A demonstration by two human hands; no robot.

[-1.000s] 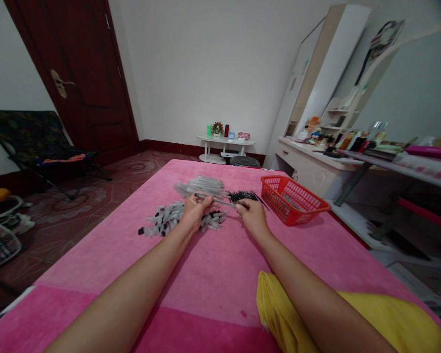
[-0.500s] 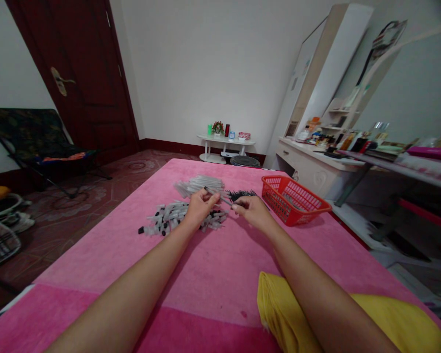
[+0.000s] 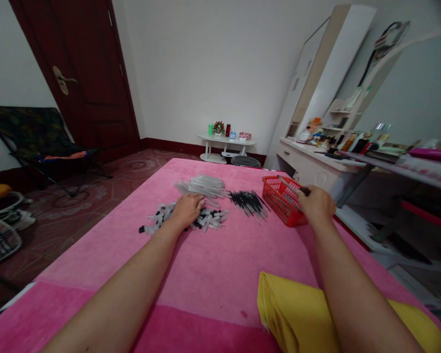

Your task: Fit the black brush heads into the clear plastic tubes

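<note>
Since half a second ago the right hand (image 3: pixel 316 205) has left the centre of the pink cover (image 3: pixel 220 274) and now hangs over the red basket (image 3: pixel 279 202), pinched shut on a thin rod (image 3: pixel 290 185) whose tip points into it. The left hand (image 3: pixel 187 208) has dropped palm down onto the pile of capped pieces (image 3: pixel 210 218) — fingers curled narrow, grip not discernible.

Home bedroom: bed (image 3: pixel 213 274), dressing table (image 3: pixel 308 164).

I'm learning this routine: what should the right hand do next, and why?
Probably let the pen drop: the right hand holds it over the red basket, while the left hand rests on the pile of capped tubes.
</note>
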